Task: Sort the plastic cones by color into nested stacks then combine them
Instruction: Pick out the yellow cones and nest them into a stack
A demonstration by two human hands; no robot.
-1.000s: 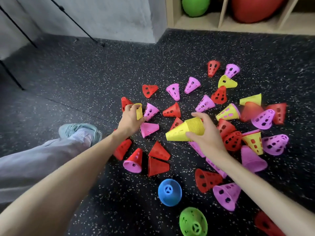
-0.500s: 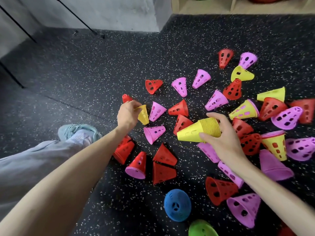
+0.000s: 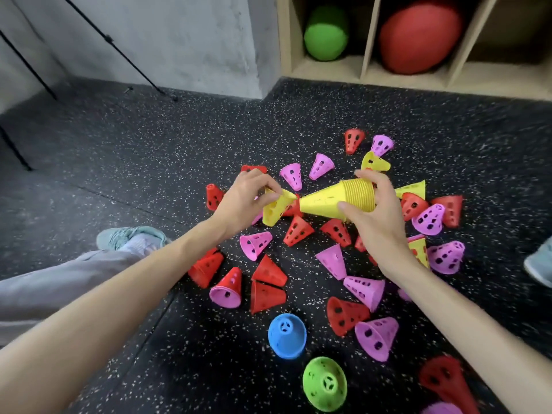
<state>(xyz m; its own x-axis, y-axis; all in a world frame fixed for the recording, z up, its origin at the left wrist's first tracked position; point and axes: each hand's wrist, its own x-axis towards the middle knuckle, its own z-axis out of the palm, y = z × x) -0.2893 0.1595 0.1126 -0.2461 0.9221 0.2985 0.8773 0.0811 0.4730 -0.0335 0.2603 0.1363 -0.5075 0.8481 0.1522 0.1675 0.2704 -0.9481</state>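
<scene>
My right hand grips a nested stack of yellow cones by its wide ribbed end, tip pointing left. My left hand pinches a single yellow cone by its rim, its open mouth right at the stack's tip. Both are held above the floor. Below them lie several loose red cones and pink cones. A few more yellow cones lie at the back right, partly hidden by my right hand.
A blue stack and a green stack stand on the speckled black floor near me. My trouser leg and shoe lie at left, another shoe at right. A wooden shelf with balls stands behind.
My left hand has lifted the single yellow cone off the floor and carried it right to the tip of the stack. My right hand has raised the stack slightly.
</scene>
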